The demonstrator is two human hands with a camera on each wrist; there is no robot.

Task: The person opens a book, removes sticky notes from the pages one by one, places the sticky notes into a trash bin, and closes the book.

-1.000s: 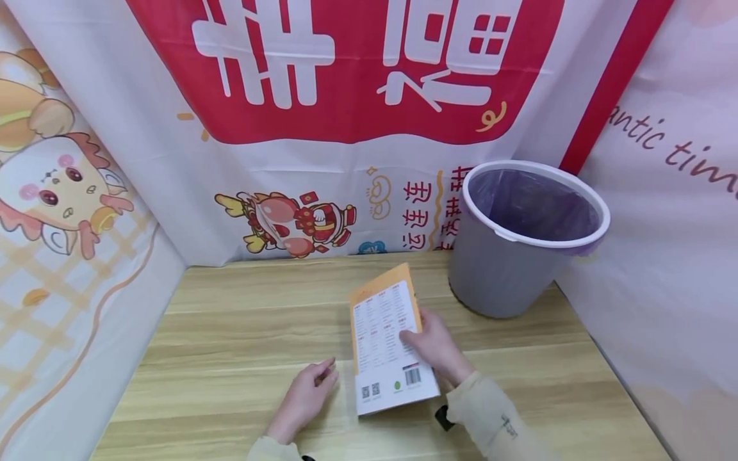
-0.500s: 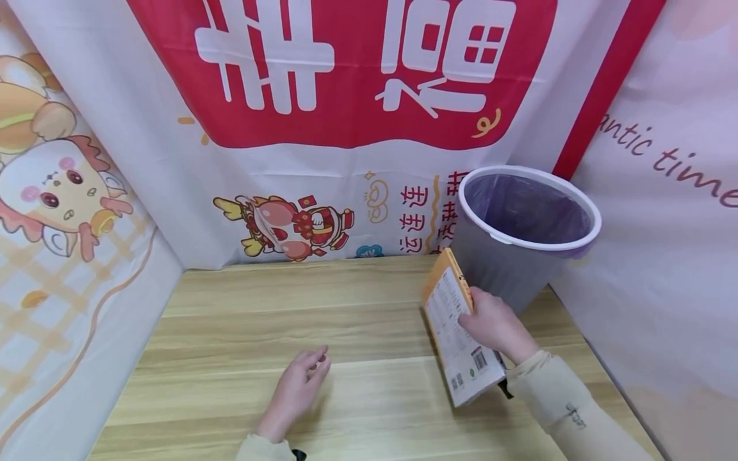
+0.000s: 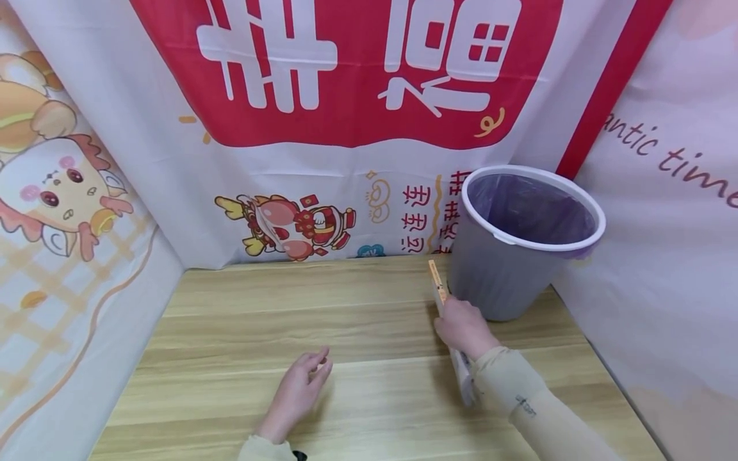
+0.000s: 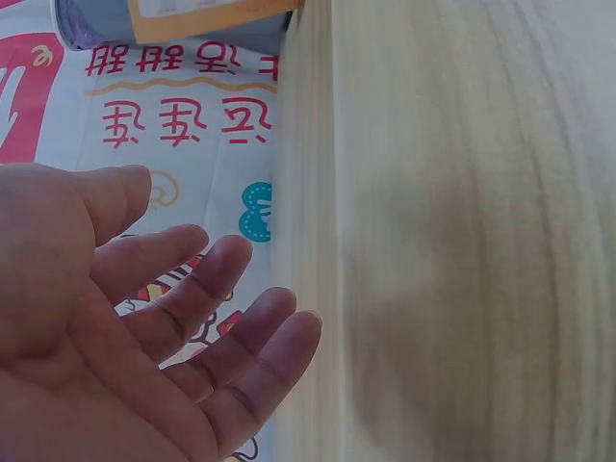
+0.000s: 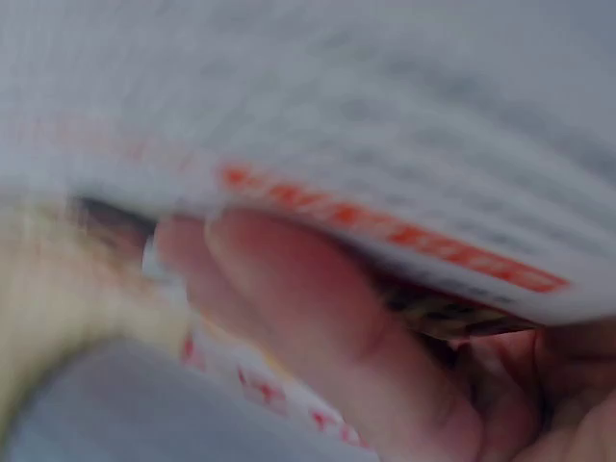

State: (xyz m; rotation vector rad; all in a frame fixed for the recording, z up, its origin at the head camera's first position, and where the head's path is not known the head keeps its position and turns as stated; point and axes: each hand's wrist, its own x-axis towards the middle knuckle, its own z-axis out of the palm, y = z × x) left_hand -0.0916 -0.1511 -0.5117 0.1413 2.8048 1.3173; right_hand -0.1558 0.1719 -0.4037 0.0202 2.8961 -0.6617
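A thin book with an orange and white cover stands on edge in the head view, its narrow side turned up. My right hand grips it along that side, close to the front of the grey bin. In the right wrist view the printed white face of the book is blurred and fills the top, with my fingers beneath it. My left hand holds nothing, its fingers relaxed and apart over the wooden table. The left wrist view shows that palm, and an orange corner of the book at the top.
A grey bin with a white rim and a purple liner stands at the back right of the wooden table. Printed cloth hangs behind the table, with more cloth along both sides.
My right hand first carried the book rightward toward the bin, then turned it from showing its back cover to edge-on, drifting slightly left. The left hand shifted a little and stays free.
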